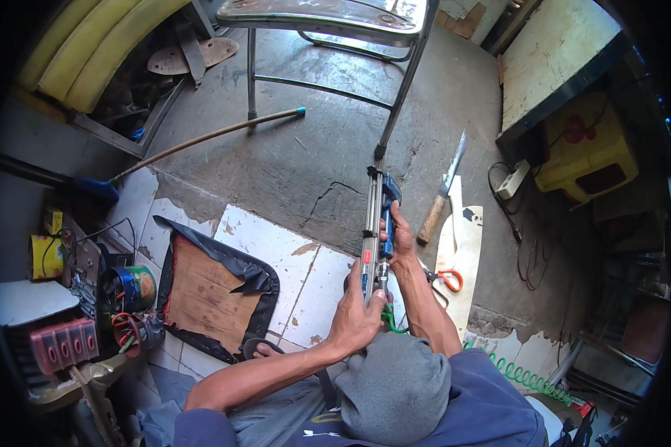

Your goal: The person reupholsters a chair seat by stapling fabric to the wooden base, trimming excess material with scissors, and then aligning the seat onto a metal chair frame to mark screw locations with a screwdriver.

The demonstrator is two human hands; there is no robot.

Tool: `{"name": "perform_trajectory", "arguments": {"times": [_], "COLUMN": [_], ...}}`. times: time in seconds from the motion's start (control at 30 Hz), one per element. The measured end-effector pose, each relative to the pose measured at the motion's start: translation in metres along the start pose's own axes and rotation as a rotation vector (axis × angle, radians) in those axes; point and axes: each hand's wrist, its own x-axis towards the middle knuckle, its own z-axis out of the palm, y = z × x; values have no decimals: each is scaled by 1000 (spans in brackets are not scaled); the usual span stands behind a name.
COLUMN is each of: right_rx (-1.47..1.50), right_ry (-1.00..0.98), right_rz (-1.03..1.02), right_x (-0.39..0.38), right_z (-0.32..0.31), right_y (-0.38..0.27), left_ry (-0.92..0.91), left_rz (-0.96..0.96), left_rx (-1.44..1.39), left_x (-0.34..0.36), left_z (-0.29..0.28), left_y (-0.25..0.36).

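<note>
Staple gun (373,220), blue and silver, is in both my hands, pointing away from me. My left hand (356,322) clasps its rear end, beside the green hose (387,314), while my right hand (401,237) is wrapped around its blue handle. A dark-covered panel (212,279) with a bare wooden face lies to my left; orange-handled scissors (459,283) lie to my right. Farther out rest a wooden-handled knife (433,217) and, beyond, a metal-legged chair (324,26).
</note>
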Motion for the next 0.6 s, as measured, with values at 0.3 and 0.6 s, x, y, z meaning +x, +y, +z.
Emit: {"name": "perform_trajectory", "arguments": {"times": [0.3, 0.6], "right_rx": [52, 291], "right_ry": [-92, -283], "right_rz": [-30, -16], "right_x": [-1, 6], "right_z": [-5, -41], "right_y": [13, 0], "left_ry": [79, -16], "left_rz": [166, 158], "left_rx": [98, 221], "left_x": [5, 2], "left_z": [-2, -2], "left_y": [-11, -21]}}
